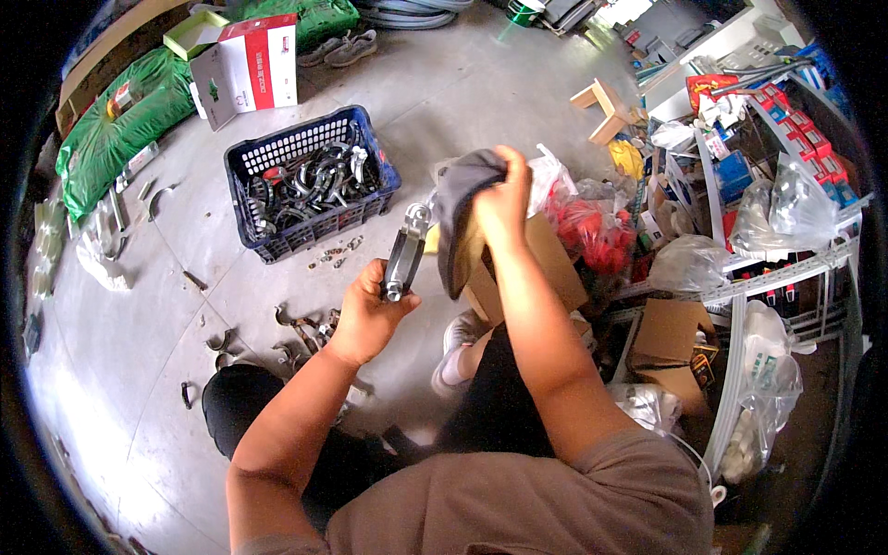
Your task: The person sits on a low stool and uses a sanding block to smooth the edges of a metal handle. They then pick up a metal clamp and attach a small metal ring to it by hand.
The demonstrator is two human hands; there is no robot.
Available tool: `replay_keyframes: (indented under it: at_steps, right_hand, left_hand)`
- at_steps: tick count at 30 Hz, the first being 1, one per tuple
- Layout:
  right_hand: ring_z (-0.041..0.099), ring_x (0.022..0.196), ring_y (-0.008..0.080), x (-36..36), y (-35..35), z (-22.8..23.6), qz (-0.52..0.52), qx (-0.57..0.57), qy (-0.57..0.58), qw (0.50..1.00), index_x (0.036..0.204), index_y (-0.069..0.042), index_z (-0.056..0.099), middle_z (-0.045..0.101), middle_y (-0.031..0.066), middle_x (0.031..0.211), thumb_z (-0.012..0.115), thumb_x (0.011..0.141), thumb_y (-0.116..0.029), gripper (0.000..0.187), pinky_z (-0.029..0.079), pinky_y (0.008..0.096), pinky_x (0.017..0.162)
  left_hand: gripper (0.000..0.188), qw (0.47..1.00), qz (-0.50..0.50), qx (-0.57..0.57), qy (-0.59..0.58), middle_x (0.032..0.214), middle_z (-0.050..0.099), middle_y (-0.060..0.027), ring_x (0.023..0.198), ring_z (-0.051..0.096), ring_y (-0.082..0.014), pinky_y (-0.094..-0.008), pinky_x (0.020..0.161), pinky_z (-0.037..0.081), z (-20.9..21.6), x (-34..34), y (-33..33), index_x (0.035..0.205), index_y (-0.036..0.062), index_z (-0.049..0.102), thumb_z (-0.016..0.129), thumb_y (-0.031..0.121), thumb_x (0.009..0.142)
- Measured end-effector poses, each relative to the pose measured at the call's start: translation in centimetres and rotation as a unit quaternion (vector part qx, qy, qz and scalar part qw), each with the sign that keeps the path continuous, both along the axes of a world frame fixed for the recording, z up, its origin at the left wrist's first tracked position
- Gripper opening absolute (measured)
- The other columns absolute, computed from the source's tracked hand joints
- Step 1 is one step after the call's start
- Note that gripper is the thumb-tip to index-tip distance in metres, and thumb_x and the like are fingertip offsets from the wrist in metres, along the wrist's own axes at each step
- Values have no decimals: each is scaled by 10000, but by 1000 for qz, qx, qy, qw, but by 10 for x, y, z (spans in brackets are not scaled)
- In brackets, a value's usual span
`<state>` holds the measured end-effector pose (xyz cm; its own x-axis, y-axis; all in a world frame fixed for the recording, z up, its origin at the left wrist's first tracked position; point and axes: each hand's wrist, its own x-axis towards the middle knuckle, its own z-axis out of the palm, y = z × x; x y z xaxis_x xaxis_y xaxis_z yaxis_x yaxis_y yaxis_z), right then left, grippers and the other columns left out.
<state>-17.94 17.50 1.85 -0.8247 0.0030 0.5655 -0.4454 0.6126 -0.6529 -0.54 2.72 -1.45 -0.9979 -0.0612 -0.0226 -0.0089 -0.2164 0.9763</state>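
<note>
My left hand (363, 314) is closed around the lower end of a shiny metal clamp (405, 250), which it holds upright, with a bolt end showing at the bottom. In my right hand (504, 199) is a dark grey cap (455, 208) with a tan inner side, gripped by its edge. The cap hangs just right of the clamp; whether they touch I cannot tell. Beyond my hands stands a dark blue plastic basket (319, 242) filled with similar metal clamps (314, 185). More curved metal clamp pieces (301, 328) lie on the floor beside my left forearm.
A cardboard box (555, 268) sits behind my right forearm. Shelving (786, 277) crowded with bags and boxes runs along the right. Small metal parts (340, 252) are scattered before the basket. Green sacks (139, 111) and a red-and-white carton (259, 65) stand at the far left.
</note>
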Motion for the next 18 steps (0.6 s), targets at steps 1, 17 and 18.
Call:
replay_keyframes:
  at_steps: [1,17,18]
  right_hand:
    - [516,910,213,-7,12,-1,21,-88,-17,996,1090,-22,431,508,111,979,601,666,31,460,438,317,798]
    - [473,967,248,2,6,-11,65,-170,-142,973,1128,-68,451,468,135,1040,605,680,-17,476,390,324,850]
    - [474,963,233,6,7,-8,86,-197,-162,963,1131,-74,451,474,118,1039,626,679,-32,487,394,314,842]
  left_hand:
    - [264,1000,5,10,-1,714,485,29,679,444,-66,-220,635,393,0,-1,0,837,67,464,647,-57,691]
    - [337,989,6,144,-33,816,546,16,744,493,-85,-227,691,416,3,-4,-9,928,82,476,675,-43,686]
    - [288,980,5,199,-18,883,562,-16,802,515,-121,-258,736,418,5,-4,-13,979,77,474,644,74,747]
